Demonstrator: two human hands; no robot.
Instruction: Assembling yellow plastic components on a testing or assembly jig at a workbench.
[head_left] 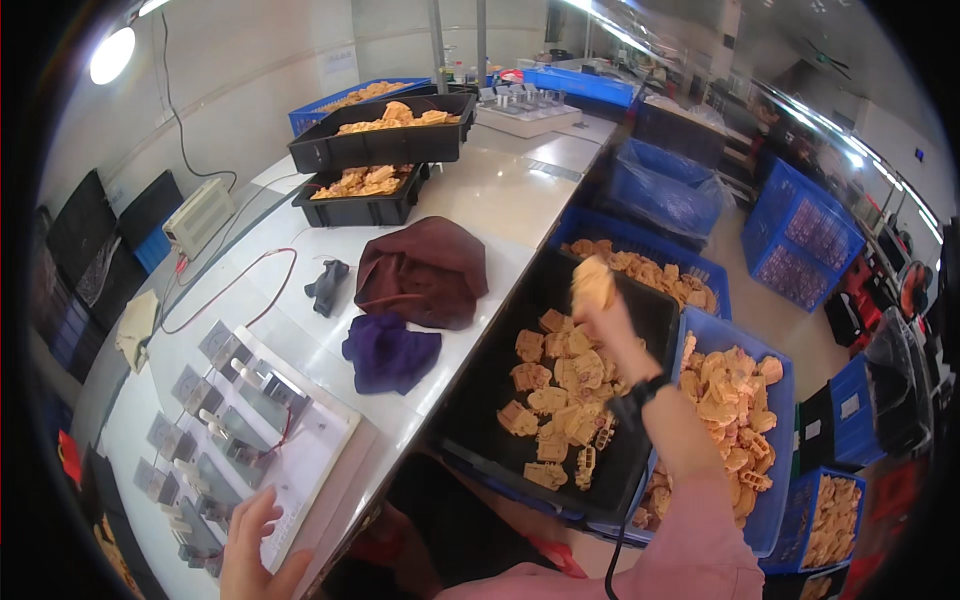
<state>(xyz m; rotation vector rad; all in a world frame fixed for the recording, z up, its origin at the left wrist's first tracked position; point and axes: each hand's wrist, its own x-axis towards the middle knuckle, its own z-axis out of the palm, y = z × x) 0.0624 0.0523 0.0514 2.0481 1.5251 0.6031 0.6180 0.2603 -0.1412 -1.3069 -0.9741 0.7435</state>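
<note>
My right hand point(606, 318) is raised over a black tray point(478, 440), its fingers closed around a tan moulded part point(593, 284); the part is somewhat blurred. Several similar tan parts point(566, 385) lie loosely in that tray. On my right wrist is a black strap point(640, 397) with a cord hanging down. My left hand point(255, 550) has its fingers apart and holds nothing. It hovers beside a white fixture board point(335, 470), which carries a row of small clamp stations point(240, 440) with wires; whether it touches the board I cannot tell.
A blue crate point(780, 400) heaped with tan parts stands right of the black tray. On the white table lie a brown cloth point(425, 275), a purple cloth point(390, 355) and a dark grey piece point(326, 287). Black trays point(385, 145) of parts are stacked at the back.
</note>
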